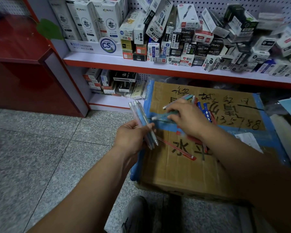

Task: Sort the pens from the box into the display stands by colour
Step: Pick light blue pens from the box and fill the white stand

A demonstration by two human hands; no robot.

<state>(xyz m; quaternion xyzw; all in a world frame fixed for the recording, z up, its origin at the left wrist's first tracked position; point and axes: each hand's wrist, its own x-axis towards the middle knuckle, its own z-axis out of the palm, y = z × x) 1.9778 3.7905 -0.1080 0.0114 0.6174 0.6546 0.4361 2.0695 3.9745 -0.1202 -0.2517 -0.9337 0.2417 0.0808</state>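
A closed cardboard box [178,169] with blue tape and black handwriting lies on the floor. Loose pens are scattered on its top: blue ones [204,110] at the far side, red ones [176,147] nearer me. My left hand [133,137] grips a bundle of pale blue and pink pens [142,118] at the box's left edge, tips pointing up and away. My right hand [186,118] reaches over the pile and pinches a teal pen [160,117] lying across the box top. No display stand is visible.
A white shelf with a red edge [175,68] stands behind the box, crowded with pen cartons. A lower shelf [111,84] holds more cartons. A red cabinet [23,64] is at the left. Grey tiled floor [40,157] lies to the left; my shoe [136,214] is below.
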